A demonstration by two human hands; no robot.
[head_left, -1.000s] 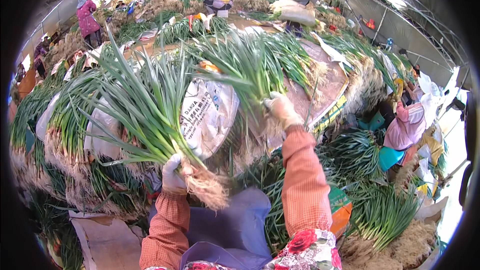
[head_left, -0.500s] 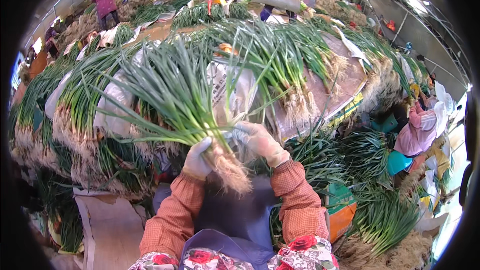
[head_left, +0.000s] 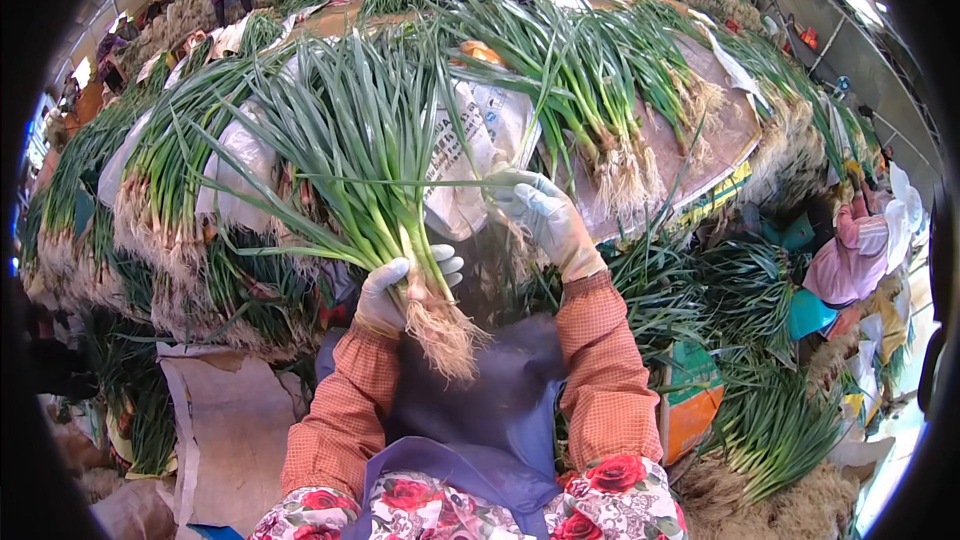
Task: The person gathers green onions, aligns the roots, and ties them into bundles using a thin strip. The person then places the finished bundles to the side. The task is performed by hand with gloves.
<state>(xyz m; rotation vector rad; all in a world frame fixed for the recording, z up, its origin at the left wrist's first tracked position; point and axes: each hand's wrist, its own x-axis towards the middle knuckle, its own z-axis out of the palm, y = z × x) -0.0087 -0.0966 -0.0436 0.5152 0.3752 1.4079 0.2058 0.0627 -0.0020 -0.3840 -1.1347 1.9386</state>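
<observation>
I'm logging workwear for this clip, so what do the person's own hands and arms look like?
The left hand and right hand wear thin, whitish gloves. Both forearms have orange-red, finely checked fabric sleeve covers. Farther up, white fabric sleeves show large red roses and darker patterning.

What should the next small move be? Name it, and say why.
Probably draw the long crosswise leaf off to the right with the right hand. It lies sideways over the bunch of green onions, whose other leaves mostly point up and away, and it extends toward that hand, though whether it is gripped is unclear. The left hand holds the bunch near its roots.
</observation>
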